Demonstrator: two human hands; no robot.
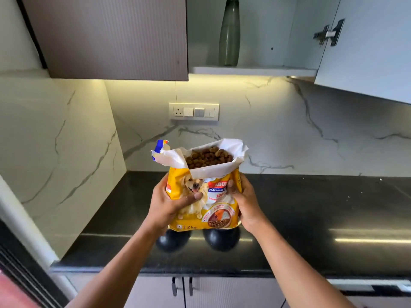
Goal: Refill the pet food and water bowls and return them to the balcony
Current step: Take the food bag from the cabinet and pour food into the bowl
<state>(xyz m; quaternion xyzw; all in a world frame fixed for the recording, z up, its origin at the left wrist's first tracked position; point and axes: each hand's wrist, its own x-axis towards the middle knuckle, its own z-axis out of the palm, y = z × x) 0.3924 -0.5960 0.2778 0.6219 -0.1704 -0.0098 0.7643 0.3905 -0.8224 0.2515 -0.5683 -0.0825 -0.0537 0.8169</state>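
A yellow dog food bag [213,210] with a dog picture is held upright in the air above the black counter [311,218]. Its torn top is open and brown kibble [209,157] fills it to the brim. My left hand [169,207] grips the bag's left side with the thumb across the front. My right hand [246,203] grips its right side. Two black bowls [172,241] [222,240] sit side by side on the counter right under the bag, their upper parts hidden by it.
An upper cabinet stands open at the right, its door [367,47] swung out overhead. A tall grey-green bottle [229,34] stands on its shelf. A switch panel [194,111] is on the marble backsplash. Lower cabinet handles [182,285] are below the counter edge.
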